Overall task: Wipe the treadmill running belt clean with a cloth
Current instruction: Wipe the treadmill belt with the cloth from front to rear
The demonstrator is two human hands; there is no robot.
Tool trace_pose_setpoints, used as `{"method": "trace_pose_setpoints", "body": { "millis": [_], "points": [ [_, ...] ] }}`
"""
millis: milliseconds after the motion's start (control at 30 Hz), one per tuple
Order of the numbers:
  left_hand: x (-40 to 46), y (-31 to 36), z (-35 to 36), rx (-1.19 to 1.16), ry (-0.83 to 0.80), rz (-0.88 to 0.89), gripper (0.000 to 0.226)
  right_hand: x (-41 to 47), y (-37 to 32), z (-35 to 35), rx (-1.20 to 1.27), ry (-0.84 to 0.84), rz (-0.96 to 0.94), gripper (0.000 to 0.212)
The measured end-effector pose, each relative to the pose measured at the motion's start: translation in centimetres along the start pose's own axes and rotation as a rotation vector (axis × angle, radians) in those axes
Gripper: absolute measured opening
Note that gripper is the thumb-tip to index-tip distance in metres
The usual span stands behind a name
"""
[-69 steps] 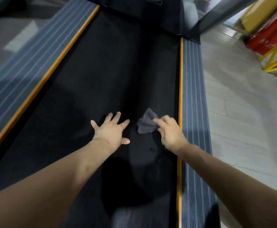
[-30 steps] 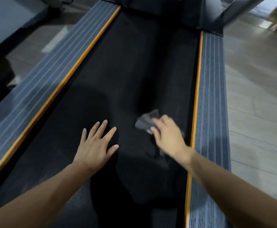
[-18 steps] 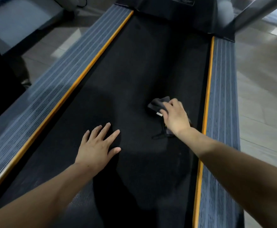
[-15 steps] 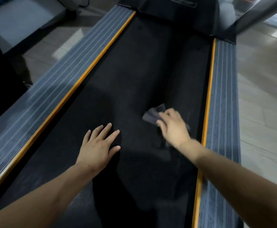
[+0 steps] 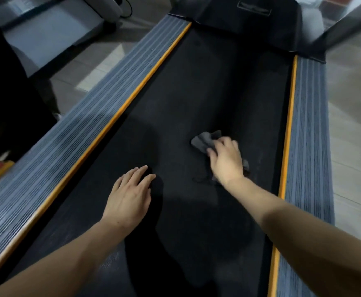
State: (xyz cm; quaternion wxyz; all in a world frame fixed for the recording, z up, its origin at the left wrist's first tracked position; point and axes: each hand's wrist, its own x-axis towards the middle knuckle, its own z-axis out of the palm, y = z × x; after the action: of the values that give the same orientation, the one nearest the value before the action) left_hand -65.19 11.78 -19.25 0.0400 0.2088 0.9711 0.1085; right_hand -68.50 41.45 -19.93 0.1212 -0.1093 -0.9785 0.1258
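Observation:
The black running belt (image 5: 196, 99) runs away from me between two ribbed grey side rails with orange edges. A crumpled grey cloth (image 5: 203, 141) lies on the belt right of its middle. My right hand (image 5: 225, 160) lies on top of the cloth with its fingers curled over it, pressing it to the belt; part of the cloth shows past my fingertips and a bit by my wrist. My left hand (image 5: 130, 196) lies flat on the belt to the left, fingers straight and close together, holding nothing.
The left side rail (image 5: 72, 133) and right side rail (image 5: 308, 133) border the belt. The black motor cover (image 5: 250, 20) closes the far end, with a grey upright (image 5: 346, 24) at its right. Tiled floor lies on both sides; another machine's base (image 5: 46, 33) stands far left.
My right hand has kept sliding the cloth back and forth on the belt's right half. My left hand has stayed flat in about the same place, its fingers now closer together.

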Motion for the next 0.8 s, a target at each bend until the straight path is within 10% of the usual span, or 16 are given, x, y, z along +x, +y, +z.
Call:
{"method": "trace_pose_setpoints", "body": {
  "millis": [267,533,800],
  "points": [
    [-0.7,-1.2,0.1,0.045,-0.022,-0.006,0.049,-8.3,-1.9,-0.6,0.066,-0.153,-0.505,0.034],
    [-0.7,-1.2,-0.6,0.021,0.006,-0.009,0.046,0.6,-2.0,1.2,0.097,-0.048,-0.052,0.047],
    [-1.3,-2.3,-0.7,0.053,-0.022,0.011,0.051,-8.3,-2.3,1.6,0.203,-0.178,-0.648,0.043]
  ]
}}
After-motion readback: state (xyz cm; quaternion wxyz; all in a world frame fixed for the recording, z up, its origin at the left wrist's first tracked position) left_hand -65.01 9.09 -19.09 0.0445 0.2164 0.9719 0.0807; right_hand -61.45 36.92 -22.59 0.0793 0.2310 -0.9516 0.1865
